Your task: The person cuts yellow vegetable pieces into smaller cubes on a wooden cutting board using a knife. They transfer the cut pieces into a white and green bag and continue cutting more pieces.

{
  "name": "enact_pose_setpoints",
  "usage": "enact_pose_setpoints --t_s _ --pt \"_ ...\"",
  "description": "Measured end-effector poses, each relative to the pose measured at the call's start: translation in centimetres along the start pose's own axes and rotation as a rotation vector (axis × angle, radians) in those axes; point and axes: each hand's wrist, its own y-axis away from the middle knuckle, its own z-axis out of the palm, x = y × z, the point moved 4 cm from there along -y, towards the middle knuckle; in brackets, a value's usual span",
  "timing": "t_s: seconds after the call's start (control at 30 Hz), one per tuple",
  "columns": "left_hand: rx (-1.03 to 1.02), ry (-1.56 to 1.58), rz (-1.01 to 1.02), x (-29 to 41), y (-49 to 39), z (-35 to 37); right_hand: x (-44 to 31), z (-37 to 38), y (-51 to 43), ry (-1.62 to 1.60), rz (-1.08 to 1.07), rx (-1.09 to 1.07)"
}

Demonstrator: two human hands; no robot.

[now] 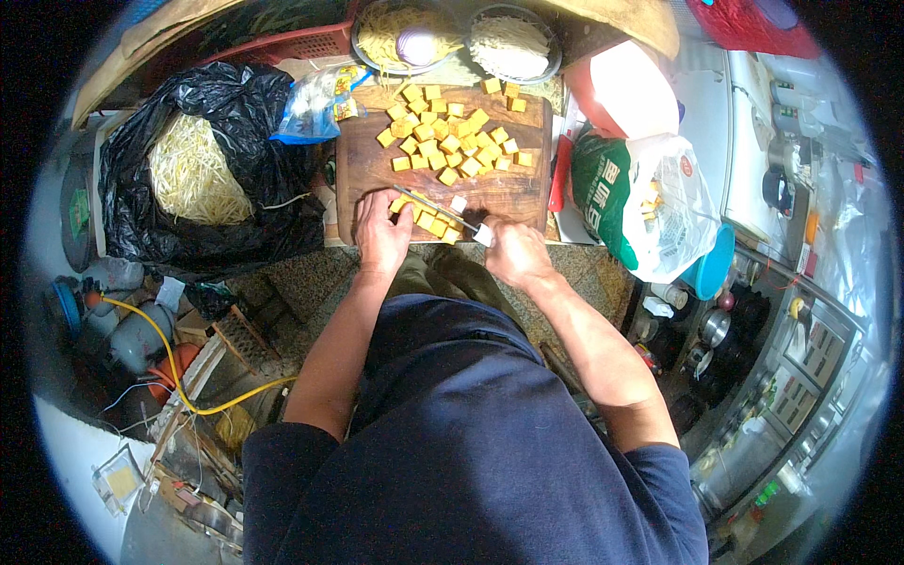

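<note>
My right hand [519,251] grips a knife near the front edge of the wooden cutting board [364,166]. The knife blade [436,205] slants up and left across a row of yellow tofu pieces [427,219]. At the row's left end, my left hand [383,229] holds the tofu, thumb and fingers around it close to the blade tip. A small whitish piece [458,204] lies just beyond the blade. Farther back on the board is a loose heap of yellow tofu cubes [441,131], with a few apart at the upper right.
Left of the board, a black plastic bag [272,187] holds bean sprouts [194,173]. Behind stand bowls of yellow shreds [378,32] and white strands [508,49]. A red-handled item [560,173] lies along the right edge, beside a green-and-white plastic bag [611,194].
</note>
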Motion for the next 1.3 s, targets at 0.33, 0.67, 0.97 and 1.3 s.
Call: enact_pose_setpoints --t_s 0.33,0.67,0.97,1.3 --pt "0.006 -0.028 -0.007 -0.2 0.1 0.3 -1.1 1.9 -2.3 0.026 -0.019 -0.022" --pt "-0.003 -0.043 0.003 0.0 0.0 0.2 -1.8 2.8 -3.6 -0.043 -0.026 0.064" --pt "-0.005 0.061 -0.009 -0.8 0.9 -0.4 -1.1 0.5 -1.7 -0.139 -0.02 0.06" --pt "-0.075 0.133 -0.111 -0.5 1.5 -0.7 -0.3 1.0 0.7 -0.105 -0.008 0.047"
